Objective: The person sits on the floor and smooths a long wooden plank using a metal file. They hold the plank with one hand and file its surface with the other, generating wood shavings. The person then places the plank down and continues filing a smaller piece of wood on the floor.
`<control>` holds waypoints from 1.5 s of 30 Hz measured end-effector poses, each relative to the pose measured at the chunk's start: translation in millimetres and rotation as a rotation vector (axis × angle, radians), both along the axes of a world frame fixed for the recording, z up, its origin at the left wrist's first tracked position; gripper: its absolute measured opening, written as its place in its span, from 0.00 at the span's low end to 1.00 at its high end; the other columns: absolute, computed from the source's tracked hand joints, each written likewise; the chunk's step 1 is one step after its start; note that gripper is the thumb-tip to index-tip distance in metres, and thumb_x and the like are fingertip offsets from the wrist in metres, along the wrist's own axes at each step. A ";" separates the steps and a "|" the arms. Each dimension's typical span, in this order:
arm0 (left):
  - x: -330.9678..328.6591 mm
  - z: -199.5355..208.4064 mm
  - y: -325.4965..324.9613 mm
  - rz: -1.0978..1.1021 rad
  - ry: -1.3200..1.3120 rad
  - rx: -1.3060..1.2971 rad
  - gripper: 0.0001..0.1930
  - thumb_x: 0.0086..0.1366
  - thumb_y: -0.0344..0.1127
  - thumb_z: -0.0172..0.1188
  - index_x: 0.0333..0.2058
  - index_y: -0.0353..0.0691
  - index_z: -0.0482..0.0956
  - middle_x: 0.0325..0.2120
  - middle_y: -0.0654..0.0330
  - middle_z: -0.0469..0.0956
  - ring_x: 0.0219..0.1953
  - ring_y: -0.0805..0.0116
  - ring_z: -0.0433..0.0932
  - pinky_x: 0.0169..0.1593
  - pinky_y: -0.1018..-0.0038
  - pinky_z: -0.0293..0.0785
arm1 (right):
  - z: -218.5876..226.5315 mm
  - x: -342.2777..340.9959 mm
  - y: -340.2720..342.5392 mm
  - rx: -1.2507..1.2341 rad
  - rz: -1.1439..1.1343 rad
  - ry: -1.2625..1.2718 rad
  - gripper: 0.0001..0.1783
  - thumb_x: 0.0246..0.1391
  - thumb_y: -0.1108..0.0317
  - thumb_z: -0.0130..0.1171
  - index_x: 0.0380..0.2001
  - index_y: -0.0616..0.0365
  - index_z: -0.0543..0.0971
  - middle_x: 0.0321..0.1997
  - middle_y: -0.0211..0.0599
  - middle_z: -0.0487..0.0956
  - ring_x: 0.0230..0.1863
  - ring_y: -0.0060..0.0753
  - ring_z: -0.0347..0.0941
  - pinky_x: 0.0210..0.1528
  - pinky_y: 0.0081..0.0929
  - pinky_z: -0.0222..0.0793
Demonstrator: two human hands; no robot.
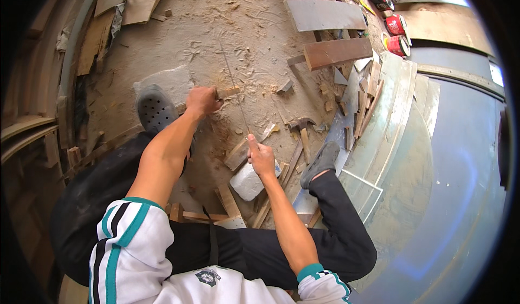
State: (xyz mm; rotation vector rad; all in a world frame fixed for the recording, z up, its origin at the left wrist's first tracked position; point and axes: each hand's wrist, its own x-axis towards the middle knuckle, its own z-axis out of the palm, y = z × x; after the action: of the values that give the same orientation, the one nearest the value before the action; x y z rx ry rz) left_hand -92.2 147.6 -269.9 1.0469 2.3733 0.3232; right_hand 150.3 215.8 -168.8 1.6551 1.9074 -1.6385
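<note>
My left hand (202, 101) is closed around a small wooden block (228, 92), whose end sticks out to the right past my fingers. My right hand (261, 157) grips the near end of a saw (234, 85); its long thin blade shows edge-on as a line running away from me, just past the block's end. Whether the blade touches the wood I cannot tell, and its handle is hidden in my fist. Beside my right hand lie a wood offcut (236, 155) and a whitish block (252, 181). Farther right a hammer (305, 141) rests on the ground.
Wood shavings and scraps litter the ground (179, 38). My grey clogs (154, 109) flank the work. Wood strips (368, 98) are heaped at the right, beside bluish sheets (449, 163). Curved boards (325, 15) and red cans (397, 45) stand at the far right; boards (142, 1) lean far left.
</note>
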 end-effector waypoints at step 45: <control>10.5 -3.6 14.9 -0.108 0.210 -0.171 0.20 0.55 0.53 0.63 0.28 0.38 0.84 0.24 0.47 0.82 0.30 0.49 0.81 0.40 0.59 0.76 | -3.7 89.3 -15.6 -0.078 0.115 -0.037 0.45 0.56 0.31 0.49 0.15 0.71 0.78 0.11 0.56 0.71 0.16 0.50 0.72 0.26 0.44 0.68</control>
State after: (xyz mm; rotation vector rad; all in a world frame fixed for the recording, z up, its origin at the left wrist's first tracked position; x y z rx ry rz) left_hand -81.7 162.5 -273.4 1.1701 2.4631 -0.0301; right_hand 239.6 200.2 -172.5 1.5066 1.8594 -1.6060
